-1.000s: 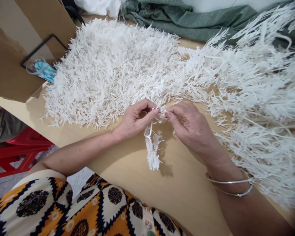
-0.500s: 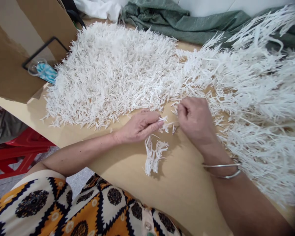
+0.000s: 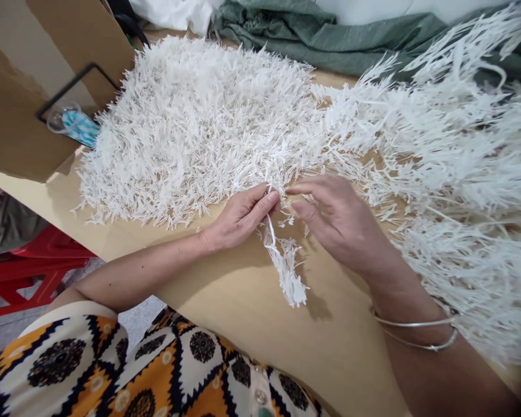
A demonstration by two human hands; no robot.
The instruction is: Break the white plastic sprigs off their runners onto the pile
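Between thumb and fingers, my left hand pinches a white feathery sprig, which hangs down below the hand over the table. My right hand is just to its right, thumb and forefinger apart and pointing at the left fingertips, with nothing visible between them. Behind both hands spreads a large heap of short white sprig pieces. Longer white branched stems lie in a pile to the right, beside my right forearm.
A cardboard box stands at the left, with a clear plastic cup and a blue-and-white packet by it. Dark green cloth lies along the back. A red stool is below the table's left edge.
My right hand has gone from a closed fist to spread fingers and moved nearer my left hand. The hanging sprig has swung right, and my left hand has shifted slightly left.
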